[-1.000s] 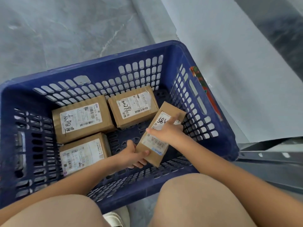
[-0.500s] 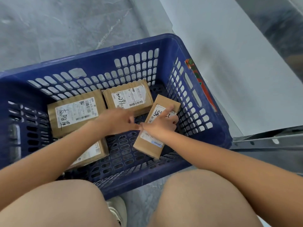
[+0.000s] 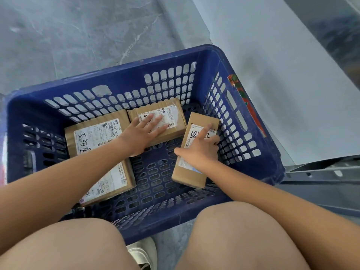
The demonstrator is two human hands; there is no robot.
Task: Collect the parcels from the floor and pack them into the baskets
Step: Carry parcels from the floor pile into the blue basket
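Observation:
A blue slotted plastic basket [image 3: 124,75] stands on the floor between my knees and holds several brown cardboard parcels with white labels. My right hand [image 3: 198,151] lies on top of a narrow parcel [image 3: 202,121] at the basket's right side, index finger straight on the label, thumb against its left edge. My left hand [image 3: 144,131] rests flat, fingers spread, on the back middle parcel [image 3: 175,115]. A larger parcel [image 3: 93,133] lies at the back left, and another parcel [image 3: 115,182] in front of it is partly hidden under my left forearm.
Grey marbled floor [image 3: 68,36] stretches behind the basket. A pale sloping panel [image 3: 282,84] runs along the right, with a dark metal rail [image 3: 321,172] below it. A white shoe [image 3: 144,252] shows between my knees. Bare basket bottom [image 3: 155,176] shows between the parcels.
My left hand has left the narrow parcel and moved up onto the back middle parcel. The narrow parcel has been lowered flat against the basket's right side under my right hand.

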